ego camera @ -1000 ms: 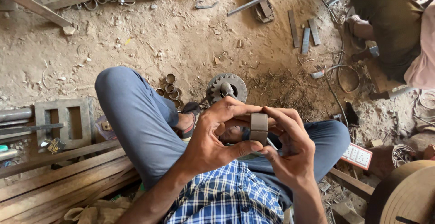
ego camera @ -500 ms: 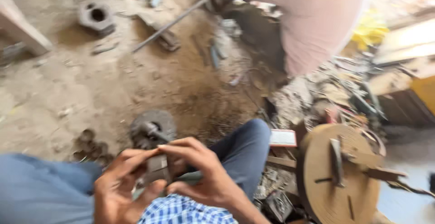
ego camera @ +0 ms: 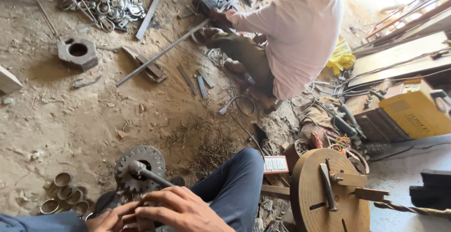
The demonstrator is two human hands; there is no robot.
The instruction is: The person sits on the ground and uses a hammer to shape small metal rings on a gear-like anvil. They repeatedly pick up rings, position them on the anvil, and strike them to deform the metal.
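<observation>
A small part [ego camera: 141,222], mostly hidden, is clasped by both hands [ego camera: 164,213] above the gear [ego camera: 141,166]; if loosened, it could be lost in the floor [ego camera: 94,119] scrap.

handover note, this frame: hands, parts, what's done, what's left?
Both hands sit at the bottom edge of the view, above the lap. Right hand lies on top, fingers curled over a small part that is mostly hidden. Left hand is underneath, partly out of frame; grip unclear.
Gear wheel with a bar through its hub lies on the dirt in front. Metal rings are clustered to its left.
Done and left: can't be judged from this frame.
</observation>
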